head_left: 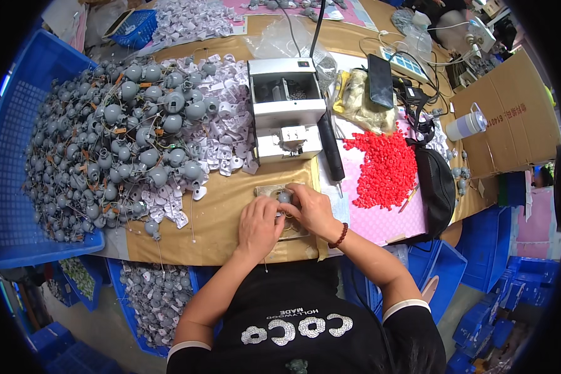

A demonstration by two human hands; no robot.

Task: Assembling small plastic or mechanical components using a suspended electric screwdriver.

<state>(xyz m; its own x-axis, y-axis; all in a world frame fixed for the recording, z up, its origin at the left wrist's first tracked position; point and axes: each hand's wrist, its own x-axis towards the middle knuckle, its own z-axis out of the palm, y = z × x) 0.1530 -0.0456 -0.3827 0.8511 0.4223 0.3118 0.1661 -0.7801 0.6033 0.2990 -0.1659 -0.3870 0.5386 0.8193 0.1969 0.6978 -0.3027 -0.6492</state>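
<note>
A small grey round plastic part (284,197) sits at a square, light-coloured block fixture (269,191) near the table's front edge. My right hand (313,210) curls round its right side, with thumb and fingers closed on it. From the left, my left hand (259,228) brings its closed fingertips against the near side of the same part. What lies beneath the fingers is largely hidden. Just beyond my hands stands a white and grey bench machine (287,112). A black pen-shaped electric screwdriver (330,146) lies along its right side.
At left, a blue crate (43,249) spills grey round parts (149,156) beside white plastic pieces (224,149). Small red parts (383,174) are heaped at right, near a phone (380,81), a black pouch (435,193), a white cup (466,124) and a cardboard box (511,118).
</note>
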